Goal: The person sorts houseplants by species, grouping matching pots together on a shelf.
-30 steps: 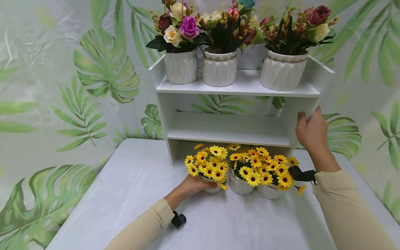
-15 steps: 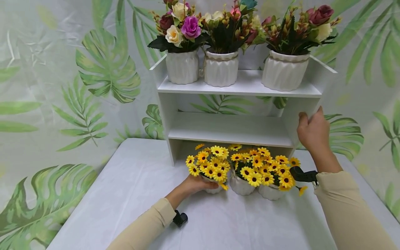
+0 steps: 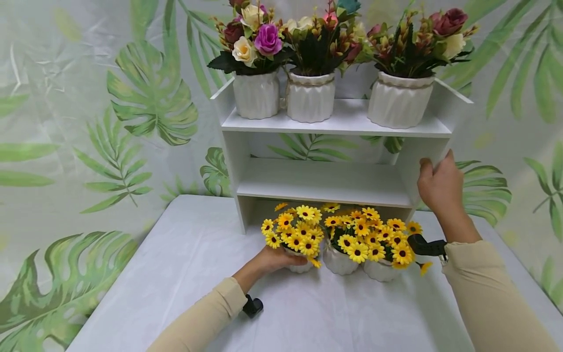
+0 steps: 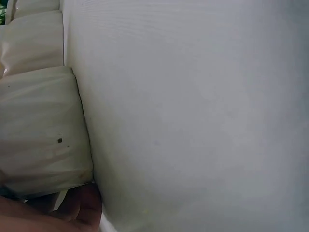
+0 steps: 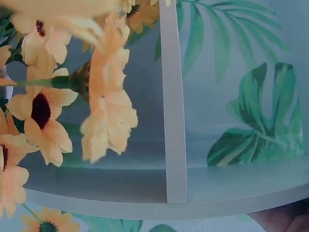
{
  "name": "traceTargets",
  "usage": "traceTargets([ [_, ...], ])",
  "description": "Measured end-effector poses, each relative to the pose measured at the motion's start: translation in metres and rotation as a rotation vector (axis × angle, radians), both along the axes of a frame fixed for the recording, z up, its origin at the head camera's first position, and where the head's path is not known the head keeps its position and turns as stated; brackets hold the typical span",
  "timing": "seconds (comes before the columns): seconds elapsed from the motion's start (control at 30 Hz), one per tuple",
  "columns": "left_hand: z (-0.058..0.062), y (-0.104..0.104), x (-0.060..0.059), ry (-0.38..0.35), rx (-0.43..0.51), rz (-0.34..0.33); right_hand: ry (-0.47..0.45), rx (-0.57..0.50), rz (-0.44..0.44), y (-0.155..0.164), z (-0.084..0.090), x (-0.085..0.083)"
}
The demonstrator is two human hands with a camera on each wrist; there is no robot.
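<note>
My left hand [image 3: 277, 259] grips a white pot [image 3: 300, 266] of yellow daisies [image 3: 294, 232], its thumb lying across the front. In the left wrist view, that hand's fingers [image 4: 89, 205] curl by the side of a ribbed white pot [image 4: 43, 130] on the cloth. My right hand [image 3: 441, 188] holds the right side panel of the white shelf unit [image 3: 325, 181], thumb towards the inside. Its fingers [image 5: 285, 217] show only at the lower corner of the right wrist view. Two more white pots, one in the middle [image 3: 339, 260] and one at right [image 3: 380, 270], carry similar yellow flowers.
On the top shelf stand three white pots with artificial roses: a left pot [image 3: 256, 95], a middle pot [image 3: 310, 98] and a right pot [image 3: 400, 101]. A white cloth covers the table [image 3: 176, 254]. Behind hangs a leaf-print backdrop [image 3: 88, 122].
</note>
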State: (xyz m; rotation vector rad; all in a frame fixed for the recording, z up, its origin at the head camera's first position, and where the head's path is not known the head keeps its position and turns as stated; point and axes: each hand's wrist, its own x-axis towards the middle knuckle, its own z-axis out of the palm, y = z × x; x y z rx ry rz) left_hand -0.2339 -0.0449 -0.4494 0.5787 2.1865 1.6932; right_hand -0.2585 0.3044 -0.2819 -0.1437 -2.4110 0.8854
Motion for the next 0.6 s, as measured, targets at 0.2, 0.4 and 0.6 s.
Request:
traceTargets([
  [0.2, -0.004, -0.001, -0.002, -0.037, 0.043, 0.019, -0.014, -0.002, 0.013, 0.000, 0.001, 0.000],
  [0.4, -0.003, -0.006, 0.002, -0.062, 0.031, 0.158, -0.019, -0.012, 0.032, -0.002, 0.001, 0.000],
  [0.6, 0.004, -0.013, 0.002, -0.010, 0.084, 0.180, -0.009, 0.001, 0.025, 0.001, 0.000, 0.000],
])
